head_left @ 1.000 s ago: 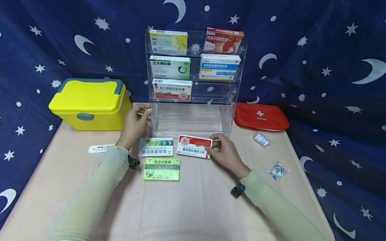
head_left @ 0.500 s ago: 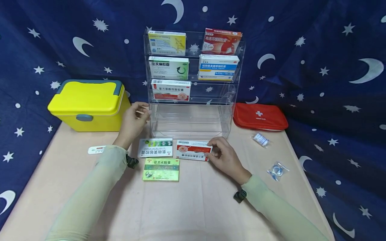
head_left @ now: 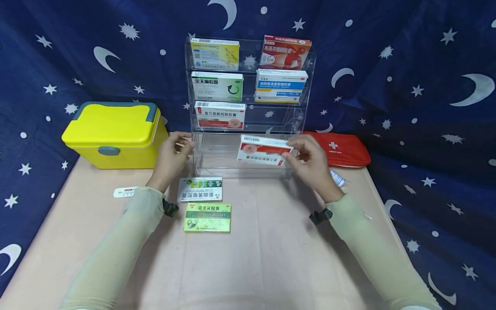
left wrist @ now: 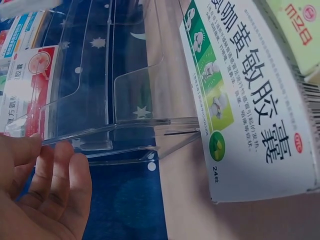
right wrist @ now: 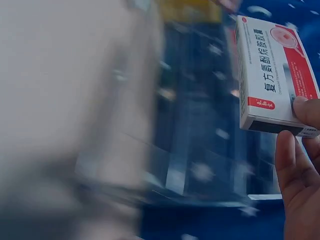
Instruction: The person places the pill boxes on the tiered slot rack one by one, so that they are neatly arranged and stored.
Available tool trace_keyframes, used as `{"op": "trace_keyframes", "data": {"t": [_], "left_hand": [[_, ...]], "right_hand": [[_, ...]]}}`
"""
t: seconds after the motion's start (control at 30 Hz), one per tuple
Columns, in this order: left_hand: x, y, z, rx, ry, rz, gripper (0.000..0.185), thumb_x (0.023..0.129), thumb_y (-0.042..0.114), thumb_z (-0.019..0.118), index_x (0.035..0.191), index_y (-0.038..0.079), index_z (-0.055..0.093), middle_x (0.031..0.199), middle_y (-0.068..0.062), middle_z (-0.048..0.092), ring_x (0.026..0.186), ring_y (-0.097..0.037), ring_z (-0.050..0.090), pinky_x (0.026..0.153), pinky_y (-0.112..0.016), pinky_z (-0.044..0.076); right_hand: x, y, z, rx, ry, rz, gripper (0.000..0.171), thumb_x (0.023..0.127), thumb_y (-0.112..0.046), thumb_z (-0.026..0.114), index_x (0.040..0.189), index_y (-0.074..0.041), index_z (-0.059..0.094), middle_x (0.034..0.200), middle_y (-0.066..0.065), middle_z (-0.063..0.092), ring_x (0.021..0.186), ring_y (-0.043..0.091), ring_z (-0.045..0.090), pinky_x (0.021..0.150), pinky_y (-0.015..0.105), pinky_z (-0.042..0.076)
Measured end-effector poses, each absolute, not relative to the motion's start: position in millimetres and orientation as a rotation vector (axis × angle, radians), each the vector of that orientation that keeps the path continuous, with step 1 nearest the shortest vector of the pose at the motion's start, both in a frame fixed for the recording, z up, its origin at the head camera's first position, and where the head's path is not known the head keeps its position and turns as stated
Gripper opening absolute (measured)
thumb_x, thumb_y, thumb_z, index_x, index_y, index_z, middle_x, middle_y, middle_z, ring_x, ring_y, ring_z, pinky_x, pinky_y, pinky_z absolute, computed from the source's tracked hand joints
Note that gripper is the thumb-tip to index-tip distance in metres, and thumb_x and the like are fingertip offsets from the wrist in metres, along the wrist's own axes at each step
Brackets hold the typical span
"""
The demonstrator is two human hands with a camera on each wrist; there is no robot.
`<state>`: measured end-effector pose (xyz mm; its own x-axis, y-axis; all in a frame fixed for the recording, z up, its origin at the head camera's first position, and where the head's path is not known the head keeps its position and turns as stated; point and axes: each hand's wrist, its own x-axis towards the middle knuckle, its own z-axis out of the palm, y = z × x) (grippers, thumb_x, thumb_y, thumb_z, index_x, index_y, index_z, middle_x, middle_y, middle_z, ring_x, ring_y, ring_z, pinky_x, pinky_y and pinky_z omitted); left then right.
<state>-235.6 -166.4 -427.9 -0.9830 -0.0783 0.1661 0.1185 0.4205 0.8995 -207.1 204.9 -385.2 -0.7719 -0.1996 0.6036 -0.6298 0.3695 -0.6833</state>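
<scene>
Clear acrylic rack [head_left: 248, 148] stands at twelve o'clock, left hand [head_left: 172, 157] steadying its edge with relaxed fingers, right hand [head_left: 311, 163] pinching the red-and-white carton [head_left: 263, 150] before its bottom tier, two flat cartons [head_left: 201, 200] on the counter [head_left: 252, 258].

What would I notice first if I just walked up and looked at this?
Probably the clear shelf rack in the middle of the table, with medicine boxes standing on its upper shelves. Right in front of it, the right hand holds a red and white medicine box up off the table, while the left hand rests against the rack's left side. The bright yellow case at the left also catches the eye.
</scene>
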Motion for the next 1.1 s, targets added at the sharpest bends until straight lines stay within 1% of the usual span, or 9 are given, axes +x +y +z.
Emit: {"op": "trace_keyframes", "data": {"t": [0.1,0.2,0.37,0.47,0.57,0.67,0.73,0.9,1.1], "left_hand": [[-236.3,-166.3,-427.5,-0.038,-2.485,-1.599,0.029,0.103,0.018,0.063,0.129,0.007,0.060,0.103,-0.010,0.061,0.088,-0.035,0.064,0.072,-0.040,0.061],[-237.0,-166.0,-427.4,-0.040,-2.485,-1.603,0.029,0.103,0.018,0.063,0.130,0.008,0.060,0.103,-0.010,0.060,0.089,-0.036,0.064,0.073,-0.042,0.061],[-237.9,-165.7,-427.2,-0.036,-2.492,-1.588,0.030,0.103,0.019,0.063,0.130,0.008,0.060,0.102,-0.009,0.060,0.086,-0.032,0.064,0.073,-0.043,0.061],[-238.4,-165.7,-427.3,-0.029,-2.500,-1.582,0.030,0.103,0.019,0.064,0.130,0.008,0.060,0.102,-0.009,0.060,0.086,-0.032,0.064,0.072,-0.041,0.062],[-238.6,-165.4,-427.6,-0.017,-2.508,-1.590,0.030,0.103,0.019,0.064,0.130,0.008,0.060,0.103,-0.009,0.060,0.087,-0.032,0.064,0.074,-0.043,0.061],[-238.6,-165.0,-427.9,-0.001,-2.510,-1.600,0.031,0.103,0.020,0.063,0.131,0.008,0.060,0.104,-0.009,0.059,0.087,-0.031,0.063,0.077,-0.048,0.061],[-238.4,-164.6,-427.9,0.006,-2.510,-1.608,0.031,0.103,0.020,0.063,0.131,0.008,0.059,0.104,-0.010,0.059,0.087,-0.029,0.063,0.078,-0.051,0.060],[-237.6,-164.0,-428.0,0.017,-2.508,-1.617,0.030,0.103,0.020,0.063,0.130,0.008,0.059,0.105,-0.010,0.059,0.086,-0.027,0.063,0.078,-0.050,0.060],[-236.5,-164.5,-429.4,0.028,-2.512,-1.618,0.030,0.103,0.020,0.063,0.131,0.008,0.059,0.106,-0.011,0.059,0.088,-0.029,0.063,0.079,-0.050,0.060]], "right_hand": [[-228.8,210.9,-351.3,0.725,-2.170,1.299,0.030,0.082,0.015,0.077,0.109,0.011,0.065,0.117,0.022,0.060,0.090,0.023,0.065,0.066,0.019,0.054],[-252.7,218.8,-330.3,0.712,-2.156,1.210,0.028,0.085,0.009,0.077,0.112,0.008,0.067,0.120,0.017,0.061,0.095,0.020,0.065,0.068,0.017,0.054],[-288.6,230.8,-317.8,0.675,-2.209,1.047,0.026,0.090,-0.007,0.078,0.115,-0.005,0.072,0.123,-0.002,0.062,0.100,0.010,0.061,0.070,0.017,0.052],[-301.5,234.1,-317.2,0.694,-2.251,0.961,0.025,0.092,-0.013,0.077,0.116,-0.009,0.074,0.124,-0.007,0.062,0.103,0.008,0.058,0.071,0.017,0.052],[-308.5,234.6,-319.1,0.745,-2.285,0.891,0.023,0.092,-0.012,0.076,0.115,-0.009,0.074,0.125,-0.004,0.062,0.103,0.010,0.057,0.069,0.017,0.051],[-311.2,234.3,-321.9,0.792,-2.319,0.825,0.023,0.092,-0.010,0.076,0.115,-0.009,0.073,0.126,0.000,0.062,0.103,0.014,0.058,0.066,0.018,0.049],[-311.3,234.6,-324.0,0.798,-2.351,0.773,0.024,0.092,-0.009,0.076,0.116,-0.009,0.073,0.127,0.001,0.063,0.108,0.016,0.059,0.074,0.020,0.050],[-308.9,236.6,-328.7,0.756,-2.421,0.660,0.024,0.092,-0.016,0.077,0.115,-0.013,0.073,0.127,0.000,0.065,0.111,0.020,0.054,0.091,0.030,0.047],[-307.0,239.7,-332.8,0.725,-2.445,0.633,0.022,0.093,-0.019,0.077,0.113,-0.013,0.073,0.125,0.001,0.065,0.104,0.022,0.050,0.084,0.035,0.045]]}}
